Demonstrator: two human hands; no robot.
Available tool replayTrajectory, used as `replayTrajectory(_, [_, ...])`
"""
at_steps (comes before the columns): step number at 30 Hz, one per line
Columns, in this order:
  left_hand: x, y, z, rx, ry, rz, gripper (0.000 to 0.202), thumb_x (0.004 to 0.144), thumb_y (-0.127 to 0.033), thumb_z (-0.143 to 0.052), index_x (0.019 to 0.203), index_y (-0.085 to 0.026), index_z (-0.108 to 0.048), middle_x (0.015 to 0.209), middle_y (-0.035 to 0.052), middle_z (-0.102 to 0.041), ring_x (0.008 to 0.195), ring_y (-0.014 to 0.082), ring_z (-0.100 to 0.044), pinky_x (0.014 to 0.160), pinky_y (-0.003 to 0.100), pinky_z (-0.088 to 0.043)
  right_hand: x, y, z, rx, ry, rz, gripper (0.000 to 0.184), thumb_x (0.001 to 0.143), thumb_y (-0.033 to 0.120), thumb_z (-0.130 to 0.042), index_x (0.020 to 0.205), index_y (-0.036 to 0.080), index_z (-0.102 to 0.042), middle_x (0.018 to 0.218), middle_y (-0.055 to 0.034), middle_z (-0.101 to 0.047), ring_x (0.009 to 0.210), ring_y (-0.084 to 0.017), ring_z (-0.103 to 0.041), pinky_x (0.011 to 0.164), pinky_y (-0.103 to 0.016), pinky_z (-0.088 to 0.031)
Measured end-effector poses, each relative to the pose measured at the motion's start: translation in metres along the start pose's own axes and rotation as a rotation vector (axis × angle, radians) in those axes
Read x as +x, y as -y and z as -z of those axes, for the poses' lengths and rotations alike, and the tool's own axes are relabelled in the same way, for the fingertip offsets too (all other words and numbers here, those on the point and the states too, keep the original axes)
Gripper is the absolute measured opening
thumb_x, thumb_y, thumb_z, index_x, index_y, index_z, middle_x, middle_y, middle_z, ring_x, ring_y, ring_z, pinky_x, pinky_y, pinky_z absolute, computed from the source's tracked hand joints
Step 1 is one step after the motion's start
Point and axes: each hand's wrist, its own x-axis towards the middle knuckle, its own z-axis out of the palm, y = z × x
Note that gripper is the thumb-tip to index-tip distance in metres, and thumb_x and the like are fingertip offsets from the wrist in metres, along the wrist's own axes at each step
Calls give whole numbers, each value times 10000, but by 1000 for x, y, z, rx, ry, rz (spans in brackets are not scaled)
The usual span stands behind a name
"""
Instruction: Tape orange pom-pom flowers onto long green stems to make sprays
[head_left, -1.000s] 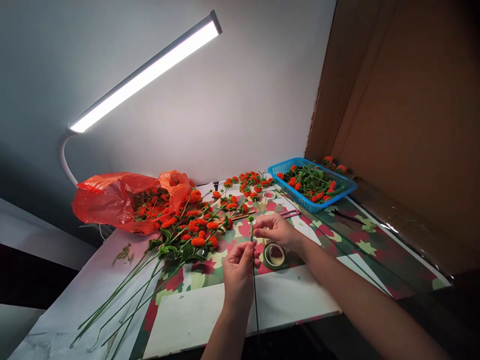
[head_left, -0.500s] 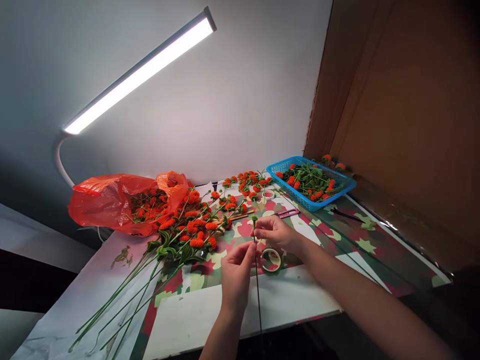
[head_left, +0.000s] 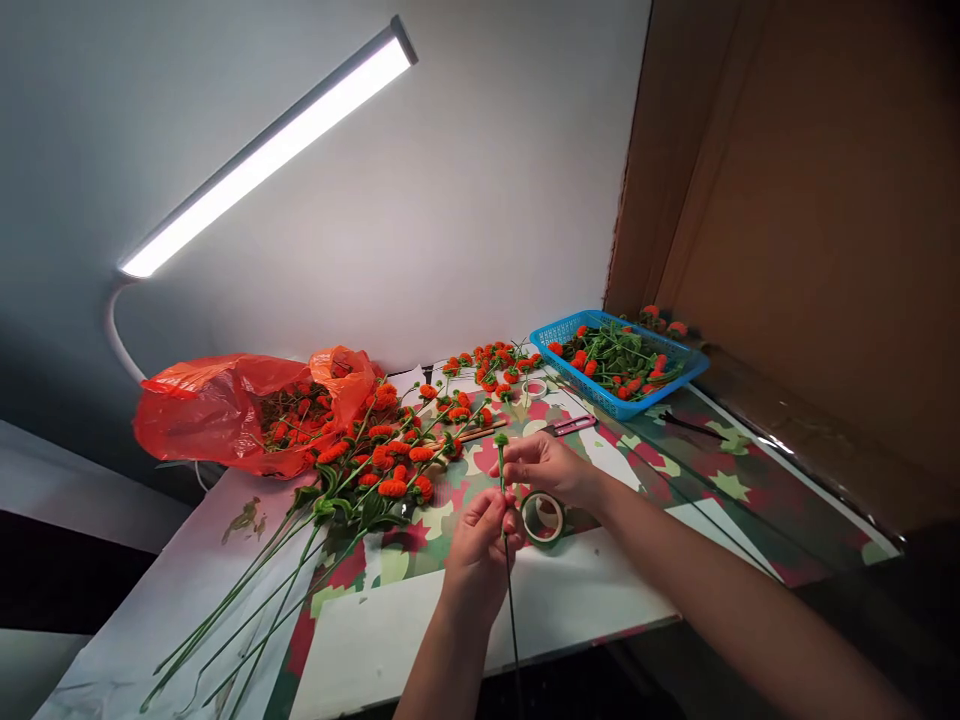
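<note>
A thin dark flower stem [head_left: 511, 600] stands nearly upright between my hands, with a small green piece [head_left: 502, 441] at its top. My left hand [head_left: 484, 540] pinches this stem with thumb and fingers partway down. Just above, my right hand [head_left: 544, 468] has its fingers closed round the stem's upper part, below the green tip. A roll of tape [head_left: 543, 519] with a pale core lies against the table right beside my hands. Orange flowers on green stems [head_left: 390, 460] are heaped to the left of my left hand.
An orange plastic bag [head_left: 202, 410] holds flowers at the left. At the back right sits a blue basket [head_left: 626, 408] of stems and blooms. A pink-handled cutter [head_left: 574, 425], a second tape roll [head_left: 534, 388] and dark tweezers-like tool [head_left: 694, 426] lie about. A lamp [head_left: 270, 150] shines above.
My left hand has slid slightly down the stem, its fingers now curled more round it. More green shows along the stem's upper part. The right hand stays near the top.
</note>
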Motion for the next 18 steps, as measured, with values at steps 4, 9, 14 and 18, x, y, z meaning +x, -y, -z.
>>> replayTrajectory(4, [-3,11,-3,-308,61,114,137,702,-208,-709,689,-118,-607,499,-67,-385,421,14,-358,408,103,-327,0,-6,-4,99,39,-51,367,693,485,-696,741,126,-638,636,6,-541,602,-91,-474,561,-211,-356])
replayTrajectory(9, [-1,11,-5,-265,47,152,117,768,-224,-645,715,-129,-603,508,-70,-380,417,10,-372,413,100,-332,-1,-8,-2,136,7,-64,359,685,470,-708,682,130,-592,611,21,-514,567,-78,-460,547,-205,-351])
replayTrajectory(14, [-1,-1,-2,589,-180,-271,251,655,-340,-736,785,-135,-672,633,17,-620,536,110,-553,531,229,-459,1,-5,1,37,-107,-50,306,680,409,-723,672,133,-590,633,26,-519,587,-83,-470,576,-214,-359])
replayTrajectory(18, [-7,-9,-5,1200,-265,-689,124,717,-291,-675,777,-186,-702,655,28,-667,557,141,-567,585,266,-447,2,0,0,-72,-152,-63,306,668,418,-720,677,130,-615,649,17,-539,617,-99,-478,594,-229,-357])
